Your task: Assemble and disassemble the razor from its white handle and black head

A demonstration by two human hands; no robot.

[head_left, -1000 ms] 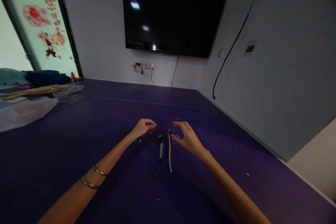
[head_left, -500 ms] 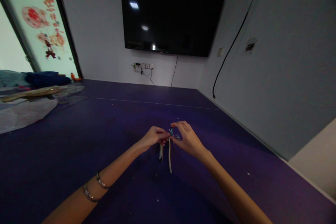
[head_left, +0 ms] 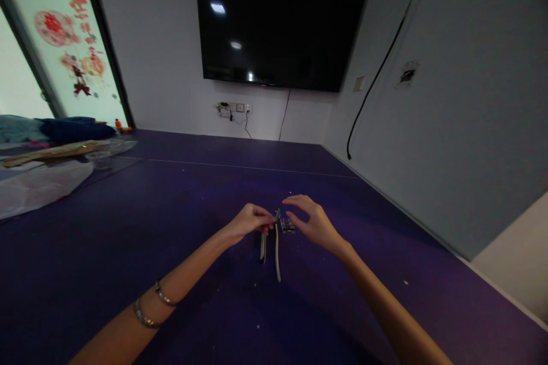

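Note:
Between the fingertips of my left hand (head_left: 254, 221) is a small green piece (head_left: 278, 215), too small to name exactly. A pale cord-like strip (head_left: 278, 256) hangs or lies just below it; I cannot tell whether the two are joined. Under my left fingers lies a second strip, pale with a dark edge (head_left: 262, 250). My right hand (head_left: 314, 222) is a little to the right of the green piece, thumb and fingers apart, holding nothing. A small flat grey and black item (head_left: 288, 226) sits on the purple surface between the hands.
The purple surface (head_left: 171, 199) has scattered white specks. Plastic bags (head_left: 47, 182) and folded dark cloth (head_left: 77, 128) lie at the far left. A black cable (head_left: 377, 77) hangs along the right wall. A television (head_left: 280, 25) hangs on the back wall.
My right hand has let go of the green piece and drawn back right, its fingers spreading. The grey and black item shows more fully. My left hand has barely moved.

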